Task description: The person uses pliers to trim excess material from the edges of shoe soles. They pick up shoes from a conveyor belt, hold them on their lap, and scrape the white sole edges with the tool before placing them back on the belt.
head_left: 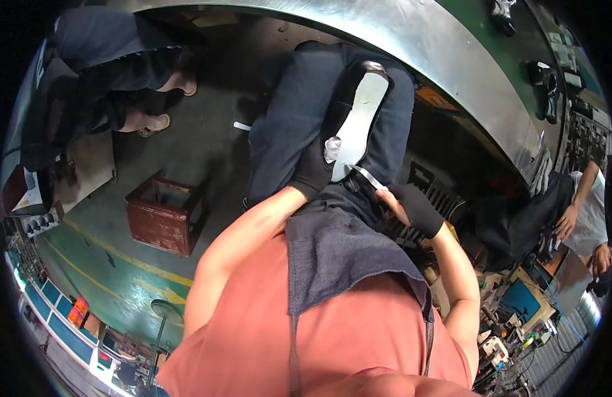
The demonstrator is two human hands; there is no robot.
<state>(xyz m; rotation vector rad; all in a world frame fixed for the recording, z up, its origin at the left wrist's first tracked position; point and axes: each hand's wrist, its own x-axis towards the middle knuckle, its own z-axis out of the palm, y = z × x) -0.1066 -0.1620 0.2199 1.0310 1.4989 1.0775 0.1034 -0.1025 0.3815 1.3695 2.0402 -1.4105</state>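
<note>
A dark shoe lies bottom up across my lap, its pale sole side (362, 112) facing me and its far end near the bench. My left hand (312, 173), in a black glove, grips the shoe's near end from the left. Silver wrapping (332, 149) covers its thumb, which presses on the pale surface. My right hand (415, 208), in a black glove with bare fingertips, is closed round a slim curved metal knife (368, 176). The blade's tip reaches the near right edge of the sole. Fingers under the shoe are hidden.
A metal bench (425, 33) curves across the far side, close to my knees. A worn red-brown stool (160, 221) stands on the floor at left. Another person's sandalled feet (154, 122) are at far left; a co-worker's hand (568, 221) shows at right. Dark shoes (546, 89) stand beyond the bench.
</note>
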